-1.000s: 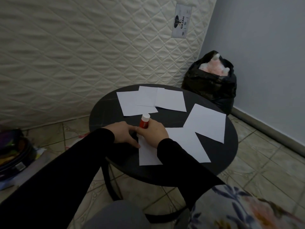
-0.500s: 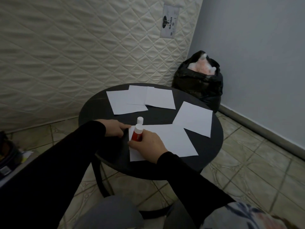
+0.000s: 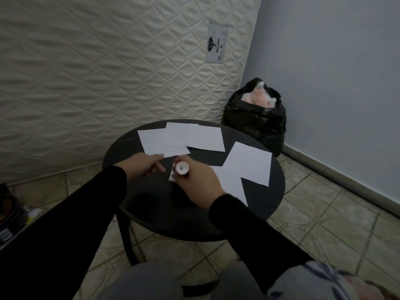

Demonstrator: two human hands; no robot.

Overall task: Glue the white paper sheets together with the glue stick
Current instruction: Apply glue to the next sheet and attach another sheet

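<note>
Thin, light, floppy white paper sheets [image 3: 246, 167] lying flat on the round dark table [image 3: 151, 202]: likely to slide on the smooth top and crease if pinched hard, so best pinned flat near an edge with spread fingertips, not lifted by a corner. Glue stick [image 3: 181, 168] small, rigid and light, best held around the barrel like a thick pen. Right hand [image 3: 200, 184] curled closed around that barrel, white end tipped up toward the camera, lower end hidden inside the fist; corner of one sheet peeking out just beyond the knuckles, the rest of that sheet running away under and behind the wrist. Left hand [image 3: 145, 166] low over the table, fingers [image 3: 157, 159] loosely extended and gripping nothing, tips touching or just short of the near edge of the far overlapping sheets [image 3: 181, 139]; motion blur, cannot tell which. Both forearms in black sleeves, reaching forward and converging.
</note>
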